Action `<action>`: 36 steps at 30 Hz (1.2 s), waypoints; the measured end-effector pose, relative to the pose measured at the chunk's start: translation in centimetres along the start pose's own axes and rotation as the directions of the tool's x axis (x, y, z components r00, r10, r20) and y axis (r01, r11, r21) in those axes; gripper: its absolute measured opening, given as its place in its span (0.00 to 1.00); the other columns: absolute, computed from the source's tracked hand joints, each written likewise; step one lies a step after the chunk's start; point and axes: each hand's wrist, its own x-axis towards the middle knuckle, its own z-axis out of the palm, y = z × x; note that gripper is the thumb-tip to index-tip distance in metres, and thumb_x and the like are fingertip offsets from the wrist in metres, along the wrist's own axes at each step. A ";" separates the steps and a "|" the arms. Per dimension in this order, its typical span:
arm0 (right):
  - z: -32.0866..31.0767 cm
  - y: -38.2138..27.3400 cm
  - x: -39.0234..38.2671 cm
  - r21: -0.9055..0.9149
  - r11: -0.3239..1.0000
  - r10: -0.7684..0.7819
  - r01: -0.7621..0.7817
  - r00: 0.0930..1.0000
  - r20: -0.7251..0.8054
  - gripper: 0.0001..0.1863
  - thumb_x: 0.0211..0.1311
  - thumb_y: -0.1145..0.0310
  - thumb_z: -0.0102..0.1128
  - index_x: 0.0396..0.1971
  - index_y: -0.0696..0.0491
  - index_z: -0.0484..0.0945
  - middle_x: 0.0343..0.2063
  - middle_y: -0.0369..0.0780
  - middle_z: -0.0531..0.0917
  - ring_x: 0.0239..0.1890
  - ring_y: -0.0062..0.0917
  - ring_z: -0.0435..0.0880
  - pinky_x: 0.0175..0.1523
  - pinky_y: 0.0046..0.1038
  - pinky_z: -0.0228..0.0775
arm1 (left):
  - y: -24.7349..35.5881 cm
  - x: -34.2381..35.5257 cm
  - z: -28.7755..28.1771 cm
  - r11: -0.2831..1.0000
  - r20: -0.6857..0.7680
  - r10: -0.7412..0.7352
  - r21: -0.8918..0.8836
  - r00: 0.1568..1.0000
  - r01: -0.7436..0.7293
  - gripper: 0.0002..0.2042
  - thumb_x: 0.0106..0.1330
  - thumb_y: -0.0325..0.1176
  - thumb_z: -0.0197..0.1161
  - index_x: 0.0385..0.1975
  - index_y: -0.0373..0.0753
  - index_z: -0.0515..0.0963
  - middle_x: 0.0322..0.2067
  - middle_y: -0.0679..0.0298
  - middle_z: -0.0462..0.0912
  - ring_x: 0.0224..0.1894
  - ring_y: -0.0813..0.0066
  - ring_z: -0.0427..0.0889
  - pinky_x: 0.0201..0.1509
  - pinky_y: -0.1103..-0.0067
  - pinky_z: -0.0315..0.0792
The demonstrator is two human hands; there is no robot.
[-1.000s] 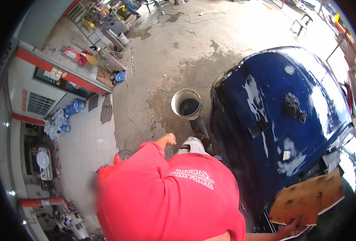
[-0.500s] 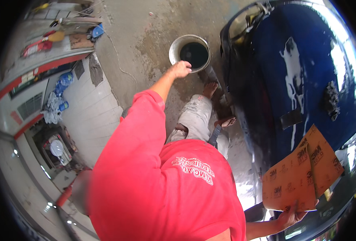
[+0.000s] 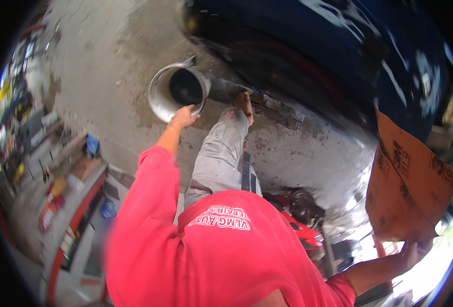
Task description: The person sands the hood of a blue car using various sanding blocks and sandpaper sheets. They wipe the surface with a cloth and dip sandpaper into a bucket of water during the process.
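At its near rim, my left hand (image 3: 184, 117) grips a whitish bucket (image 3: 158, 97) that holds dark liquid. The bucket stands on the concrete floor beside my bare foot (image 3: 245, 106); the fingertips reach over its edge. Off to the right, my right hand (image 3: 414, 253) pinches orange-brown sandpaper sheets (image 3: 413, 189) by their lower edge. The sheets overlap, their printed backs facing up. Beyond them lies the dark blue car body (image 3: 334, 66), with pale streaks and a dark square patch (image 3: 374, 51) on it.
Wet stains mark the concrete floor (image 3: 104, 56) around the bucket. A low bench with a red edge (image 3: 78, 204) and cluttered items runs along the left. A red and black machine (image 3: 303, 225), partly hidden by my body, is at lower right.
The view has swung, so the bucket appears farther left and the car higher. My left hand stays at the bucket's rim; my right hand still holds the sandpaper sheets, now farther right.
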 end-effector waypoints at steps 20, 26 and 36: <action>68.4 15.4 -54.2 0.457 0.673 0.738 -0.582 0.570 -0.361 0.19 0.58 0.54 0.80 0.33 0.54 0.85 0.29 0.48 0.87 0.35 0.44 0.90 0.44 0.44 0.81 | -4.4 17.9 7.1 0.706 -0.211 0.480 0.668 0.851 -0.233 0.60 0.64 0.50 0.79 0.82 0.19 0.44 0.83 0.34 0.48 0.86 0.45 0.51 0.90 0.64 0.48; 86.0 9.8 -70.0 0.532 0.452 0.882 -0.716 0.269 -0.388 0.17 0.53 0.55 0.72 0.37 0.52 0.88 0.35 0.50 0.91 0.44 0.52 0.91 0.50 0.52 0.83 | 5.9 15.2 7.0 0.211 -0.069 -0.392 0.964 0.917 0.162 0.25 0.72 0.43 0.72 0.53 0.24 0.77 0.30 0.43 0.88 0.26 0.44 0.89 0.29 0.51 0.83; 115.5 -18.1 -81.5 0.805 -0.484 0.734 -0.344 -0.660 0.160 0.26 0.46 0.44 0.83 0.35 0.52 0.91 0.39 0.52 0.91 0.46 0.49 0.92 0.50 0.49 0.83 | 5.3 0.8 40.9 0.209 0.881 -0.080 0.472 0.466 -0.857 0.18 0.75 0.45 0.70 0.45 0.33 0.80 0.29 0.54 0.87 0.24 0.59 0.88 0.24 0.66 0.83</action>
